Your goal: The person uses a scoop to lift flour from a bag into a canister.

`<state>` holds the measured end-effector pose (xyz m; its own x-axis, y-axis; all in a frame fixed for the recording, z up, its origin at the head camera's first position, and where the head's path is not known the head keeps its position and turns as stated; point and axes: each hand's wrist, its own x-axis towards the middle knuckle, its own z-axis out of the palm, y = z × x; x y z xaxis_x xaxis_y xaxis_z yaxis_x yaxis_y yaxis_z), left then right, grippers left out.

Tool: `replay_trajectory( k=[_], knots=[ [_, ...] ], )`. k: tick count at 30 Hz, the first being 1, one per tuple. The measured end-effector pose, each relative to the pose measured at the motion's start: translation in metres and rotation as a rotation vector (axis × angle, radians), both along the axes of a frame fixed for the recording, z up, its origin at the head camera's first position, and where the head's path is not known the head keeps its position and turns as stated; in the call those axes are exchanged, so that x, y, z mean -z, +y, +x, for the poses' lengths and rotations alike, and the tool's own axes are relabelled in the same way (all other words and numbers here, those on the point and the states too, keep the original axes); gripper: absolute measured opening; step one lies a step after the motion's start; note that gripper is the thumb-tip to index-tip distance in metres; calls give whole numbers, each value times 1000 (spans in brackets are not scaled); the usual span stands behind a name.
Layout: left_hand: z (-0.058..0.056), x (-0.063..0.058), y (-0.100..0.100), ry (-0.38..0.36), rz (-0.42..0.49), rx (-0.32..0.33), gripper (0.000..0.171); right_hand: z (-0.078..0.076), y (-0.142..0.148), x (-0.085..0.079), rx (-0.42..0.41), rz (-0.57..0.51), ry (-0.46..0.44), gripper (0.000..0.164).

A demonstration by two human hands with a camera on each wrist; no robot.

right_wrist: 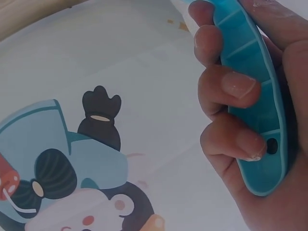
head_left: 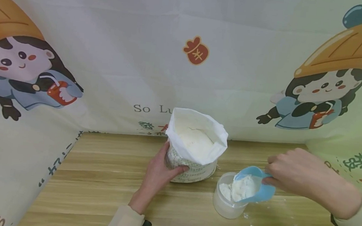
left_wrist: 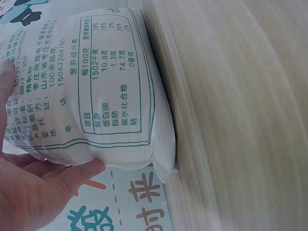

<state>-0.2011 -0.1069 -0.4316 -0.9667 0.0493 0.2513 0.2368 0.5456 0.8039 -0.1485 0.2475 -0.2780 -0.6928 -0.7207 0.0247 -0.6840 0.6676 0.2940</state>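
On the bench [head_left: 97, 188], a bag [head_left: 192, 169] stood with its top wide open, and white powder [head_left: 195, 139] showed inside. The left hand [head_left: 160, 168] held the bag's side, with the thumb in front and fingers behind, maybe so it would not tip. The right hand [head_left: 307, 178] had its fingers wrapped around the handle of a blue scoop [head_left: 265, 195]. The scoop had powder in it and leaned over the mouth of a clear jar [head_left: 229, 208], probably so that any falling bits would land inside. I could not tell if it touched the rim. The jar stood near the bag with some powder in it, and no hand held it.

Little white specks [head_left: 246, 215] lay beside the jar. A cloth [head_left: 134, 51] with cartoon kids hung behind, and the bag hid some of its words. The scoop covered part of the jar's mouth, but the bag was not in the right hand's way.
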Motion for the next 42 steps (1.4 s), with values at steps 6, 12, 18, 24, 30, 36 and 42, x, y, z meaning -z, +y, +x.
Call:
replay_trajectory(
  k=[6,12,18,24,30,36,42],
  knots=[
    [0,0,0,6,10,7,106,2,-5,-3,-1,41,27,30],
    [0,-1,0,4,10,8,105,3,-9,-4,-18,58,61,30],
    [0,-1,0,1,14,10,105,3,-11,-4,-27,70,76,34],
    [0,-1,1,-2,6,7,105,3,-14,-6,-27,85,90,35],
    [0,-1,0,-5,11,10,106,6,-16,-7,-65,83,138,37],
    [0,-1,0,-2,16,15,106,11,-18,-8,-88,88,185,39],
    [0,-2,0,-5,11,13,106,13,-17,-8,-87,94,191,36]
  ],
)
